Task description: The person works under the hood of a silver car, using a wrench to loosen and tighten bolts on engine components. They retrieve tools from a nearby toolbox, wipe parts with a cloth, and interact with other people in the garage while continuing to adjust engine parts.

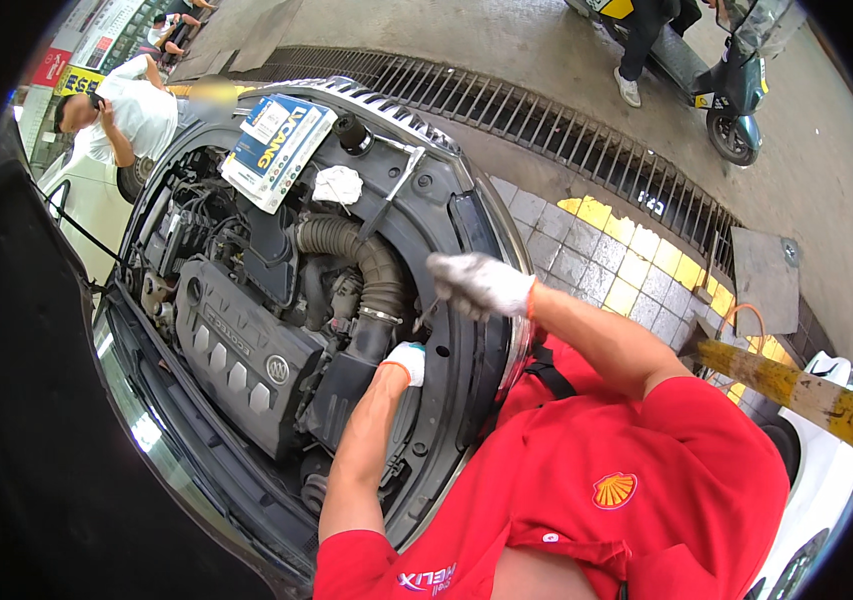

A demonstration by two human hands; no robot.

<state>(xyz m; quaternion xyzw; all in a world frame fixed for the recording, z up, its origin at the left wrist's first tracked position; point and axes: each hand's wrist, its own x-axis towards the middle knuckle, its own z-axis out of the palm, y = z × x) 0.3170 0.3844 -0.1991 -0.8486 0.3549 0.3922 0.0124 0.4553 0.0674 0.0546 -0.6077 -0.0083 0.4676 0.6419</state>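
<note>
My left hand (408, 360), in a white glove, reaches down beside the ribbed black intake hose (378, 270) in a car's engine bay; its fingers are hidden. Above the bay's front edge, my right hand (476, 285), in a soiled white glove, is closed around a thin metal tool (426, 316) that points down toward the hose; its exact kind is unclear. Left of my left hand lies the dark plastic engine cover (246, 360). Farther along the front panel are a ratchet handle (406, 172), a black cylindrical part (352, 134) and a crumpled white rag (338, 186).
A blue-and-white carton (281, 145) rests over the bay's far side. The raised hood (46, 400) fills the left. Beyond the car stands a person in white (141, 105); past the floor grate (546, 130) is a scooter (721, 85). A yellow beam (796, 390) is at right.
</note>
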